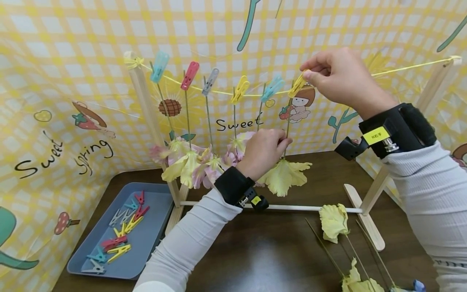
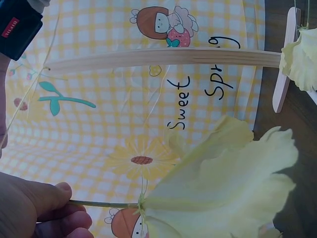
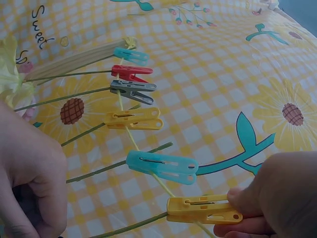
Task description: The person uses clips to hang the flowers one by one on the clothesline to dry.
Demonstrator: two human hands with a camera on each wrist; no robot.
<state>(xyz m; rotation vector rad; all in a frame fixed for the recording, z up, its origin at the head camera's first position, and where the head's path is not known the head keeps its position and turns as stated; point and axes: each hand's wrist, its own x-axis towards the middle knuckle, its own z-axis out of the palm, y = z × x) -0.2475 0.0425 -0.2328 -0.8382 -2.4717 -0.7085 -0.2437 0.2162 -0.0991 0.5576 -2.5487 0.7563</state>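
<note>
My right hand point(image 1: 341, 79) pinches the handles of a yellow clothespin point(image 3: 198, 209) at the yellow string point(image 1: 405, 69). Below it, my left hand point(image 1: 263, 151) holds the stem point(image 2: 104, 203) of a pale yellow flower point(image 2: 223, 188) between thumb and fingers, the bloom hanging downward. In the right wrist view the stem's upper end reaches the clothespin's jaws. To the left, a blue clothespin point(image 1: 272, 88), a yellow one point(image 1: 240, 89), a grey one point(image 1: 210, 82), a red one point(image 1: 190, 76) and another blue one point(image 1: 159, 67) clip upside-down flowers point(image 1: 186, 166) to the string.
A wooden frame point(image 1: 379, 182) with a white crossbar point(image 1: 284, 208) holds the string. At left, a blue-grey tray point(image 1: 157, 202) contains several loose clothespins point(image 1: 114, 242). More flowers point(image 1: 333, 222) lie at the table's front right. A yellow checked cloth point(image 1: 91, 24) hangs behind.
</note>
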